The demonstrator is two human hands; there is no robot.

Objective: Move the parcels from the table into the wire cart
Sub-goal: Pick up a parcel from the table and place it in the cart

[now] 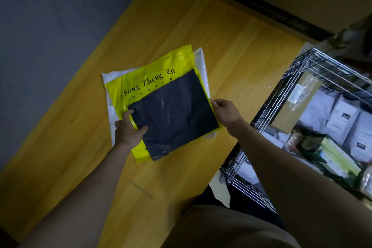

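left hand [128, 131] and right hand [225, 111] gripping stacked parcels [173, 110], white bottom parcel [200, 60] mostly hidden

Your left hand [128, 131] and right hand [226, 111] grip opposite edges of a stack: black parcel [173, 115] over yellow parcel [153, 78] over white parcel [201, 62]. It sits above the worktop [231, 56]. The cart [267, 110] stands to your right, already holding parcels.

Both bare forearms reach forward from 6 o'clock, converging toward centre. Left hand [128, 131] at 9 o'clock side of held stack: thumb on top, pointing to 3 o'clock, fingers [128, 114] curled over edge. Right hand [226, 111] at 3 o'clock side: fingers wrapped round edge, wrist bent, knuckles up. Both hands level, well apart.
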